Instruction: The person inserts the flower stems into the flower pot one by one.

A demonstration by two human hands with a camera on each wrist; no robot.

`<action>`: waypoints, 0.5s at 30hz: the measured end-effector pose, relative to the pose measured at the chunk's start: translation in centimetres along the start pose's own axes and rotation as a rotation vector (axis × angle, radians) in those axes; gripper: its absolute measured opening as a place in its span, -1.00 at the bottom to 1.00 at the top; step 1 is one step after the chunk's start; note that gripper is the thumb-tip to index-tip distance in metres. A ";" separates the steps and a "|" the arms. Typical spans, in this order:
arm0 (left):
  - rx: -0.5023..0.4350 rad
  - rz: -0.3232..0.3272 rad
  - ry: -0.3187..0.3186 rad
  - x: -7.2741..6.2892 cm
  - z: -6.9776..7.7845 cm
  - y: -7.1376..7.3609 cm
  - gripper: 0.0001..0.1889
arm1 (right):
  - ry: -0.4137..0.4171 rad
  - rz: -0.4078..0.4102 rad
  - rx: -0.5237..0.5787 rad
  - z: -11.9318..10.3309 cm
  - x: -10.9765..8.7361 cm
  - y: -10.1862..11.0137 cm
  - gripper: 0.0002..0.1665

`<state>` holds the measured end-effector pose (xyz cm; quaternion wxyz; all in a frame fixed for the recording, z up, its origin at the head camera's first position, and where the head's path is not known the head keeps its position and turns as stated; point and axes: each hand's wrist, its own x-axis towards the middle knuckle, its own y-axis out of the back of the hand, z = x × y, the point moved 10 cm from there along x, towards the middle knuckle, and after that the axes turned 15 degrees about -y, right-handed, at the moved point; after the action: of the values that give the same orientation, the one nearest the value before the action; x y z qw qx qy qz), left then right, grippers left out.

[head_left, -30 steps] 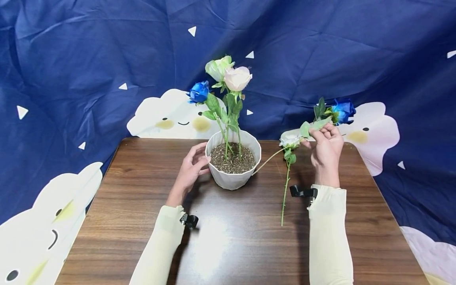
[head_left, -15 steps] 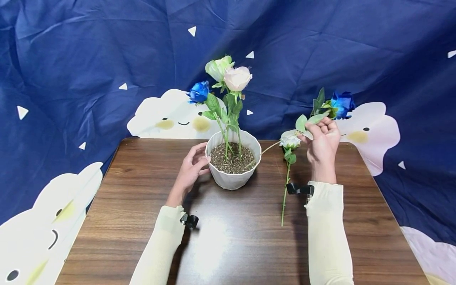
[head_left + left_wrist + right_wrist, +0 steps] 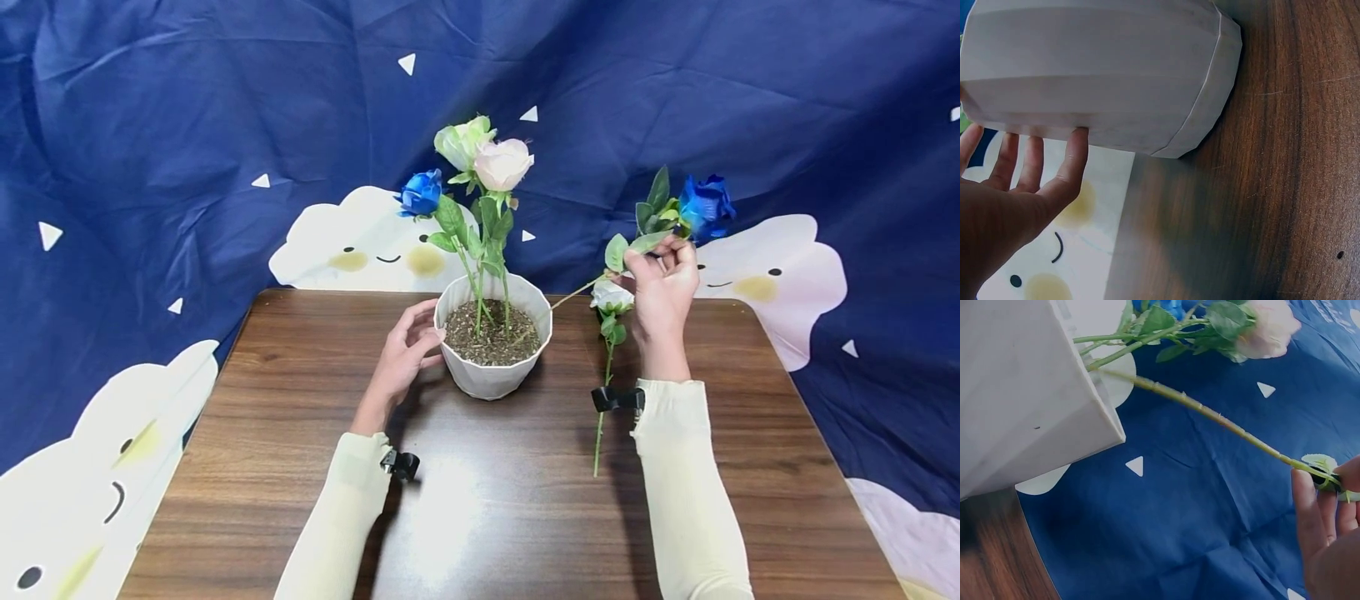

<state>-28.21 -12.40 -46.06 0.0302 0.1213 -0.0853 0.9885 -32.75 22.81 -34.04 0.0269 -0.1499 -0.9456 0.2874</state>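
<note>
In the head view, my left hand [image 3: 401, 354] rests on the left side of a white faceted flower pot [image 3: 491, 381], fingers spread. The left wrist view shows its fingertips touching the pot wall [image 3: 1116, 94]. My right hand [image 3: 663, 287] pinches the stem of a blue rose [image 3: 707, 206] near its leaves, the bloom up and to the right. This rose's stem [image 3: 1229, 425] slants down left across the pot rim, its lower end inside over the soil [image 3: 487, 342]. Standing in the soil are another blue rose [image 3: 421, 193], a pale pink rose [image 3: 504, 165] and a greenish-white rose [image 3: 462, 143].
A white rose [image 3: 611, 296] lies on the brown wooden table [image 3: 525, 500] right of the pot, its stem toward the front and partly under the right wrist. Behind the table hangs a dark blue cloth [image 3: 600, 83] with clouds and white triangles.
My right hand has moved left and slightly up with the blue rose; its stem end has gone from outside the pot's right side to inside the rim. My left hand stays at the pot.
</note>
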 end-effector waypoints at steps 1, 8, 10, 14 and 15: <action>0.001 0.001 0.001 0.0 0.0 0.0 -0.43 | 0.010 -0.004 -0.020 -0.1 -0.1 -0.2 -0.55; 0.003 0.009 0.007 0.0 0.0 0.0 -0.44 | 0.140 -0.036 -0.138 -0.7 -0.7 -2.0 -0.54; 0.001 0.009 0.008 0.0 0.0 0.0 -0.44 | 0.177 -0.055 -0.167 -0.9 -0.8 -2.5 -0.55; 0.005 0.007 0.011 0.0 0.0 0.0 -0.43 | 0.208 -0.088 -0.219 -0.8 -1.3 -3.5 -0.57; 0.006 0.007 0.011 0.0 -0.1 0.0 -0.43 | 0.223 -0.090 -0.243 -0.8 -1.4 -3.7 -0.56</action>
<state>-28.19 -12.40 -46.12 0.0267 0.1154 -0.0825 0.9895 -32.34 19.87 -31.28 0.1261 -0.1404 -0.9703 0.1513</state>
